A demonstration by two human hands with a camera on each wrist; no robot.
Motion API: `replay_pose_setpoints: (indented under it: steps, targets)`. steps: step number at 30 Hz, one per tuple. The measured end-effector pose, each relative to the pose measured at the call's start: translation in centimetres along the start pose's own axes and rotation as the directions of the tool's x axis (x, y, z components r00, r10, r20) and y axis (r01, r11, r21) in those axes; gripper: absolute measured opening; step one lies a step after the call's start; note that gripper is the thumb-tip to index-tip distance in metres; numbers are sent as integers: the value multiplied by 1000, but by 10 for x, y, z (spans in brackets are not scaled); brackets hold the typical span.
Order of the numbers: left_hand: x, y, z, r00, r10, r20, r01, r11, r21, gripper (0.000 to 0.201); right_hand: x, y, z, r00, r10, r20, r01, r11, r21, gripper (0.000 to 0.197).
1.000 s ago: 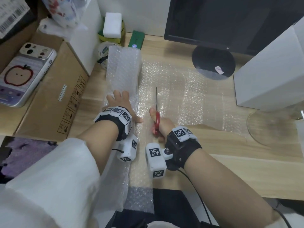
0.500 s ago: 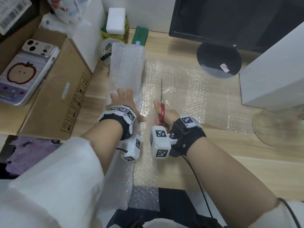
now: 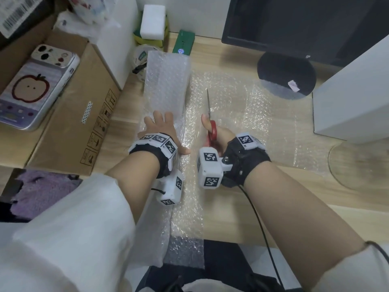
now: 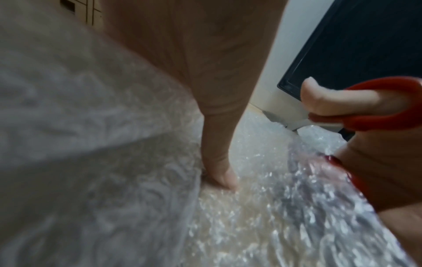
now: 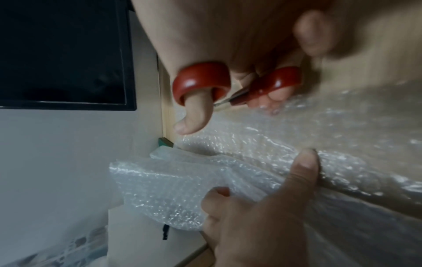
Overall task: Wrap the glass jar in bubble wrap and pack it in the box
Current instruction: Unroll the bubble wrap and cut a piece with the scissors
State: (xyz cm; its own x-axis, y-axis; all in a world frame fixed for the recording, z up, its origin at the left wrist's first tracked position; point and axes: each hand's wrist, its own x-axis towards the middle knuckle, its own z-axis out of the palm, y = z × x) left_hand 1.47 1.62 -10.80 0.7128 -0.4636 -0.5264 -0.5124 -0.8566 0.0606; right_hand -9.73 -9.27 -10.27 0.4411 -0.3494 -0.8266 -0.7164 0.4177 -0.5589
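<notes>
A folded stack of bubble wrap (image 3: 166, 81) lies on the desk, and a single sheet (image 3: 242, 114) spreads out from it to the right. My left hand (image 3: 162, 125) rests flat on the near end of the stack, thumb (image 4: 219, 171) pressed down at the fold. To its right, my right hand (image 3: 210, 129) grips red-handled scissors (image 3: 211, 131), thumb through one loop (image 5: 200, 81), blades (image 3: 208, 102) pointing away along the sheet. The cardboard box (image 3: 69, 123) stands at the left. I cannot make out a glass jar for certain.
A phone (image 3: 31, 89) lies on the cardboard box. A round labelled object (image 3: 141, 57), white foam block (image 3: 152, 22) and green packet (image 3: 183, 42) sit behind the wrap. The monitor (image 3: 305, 24) and its base (image 3: 286, 74), a white box (image 3: 353, 91) and a clear round base (image 3: 357, 165) crowd the right.
My right hand has pushed the scissors farther away along the sheet beside the folded stack. The left hand has stayed flat on the wrap.
</notes>
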Motion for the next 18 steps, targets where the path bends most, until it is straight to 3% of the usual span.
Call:
replay_pose_setpoints:
  steps: [5, 15, 18]
  targets:
    - [-5, 0, 2, 1000, 3, -13, -3, 1000, -1, 102, 3, 6, 3, 998, -18, -56, 8, 987, -161, 67]
    - [-9, 0, 1, 1000, 11, 14, -10, 1000, -30, 96, 6, -10, 0, 998, -46, -43, 37, 984, -176, 75]
    - [-9, -1, 1, 1000, 10, 15, -10, 1000, -24, 96, 8, -11, -1, 997, -65, -51, 53, 976, -212, 67]
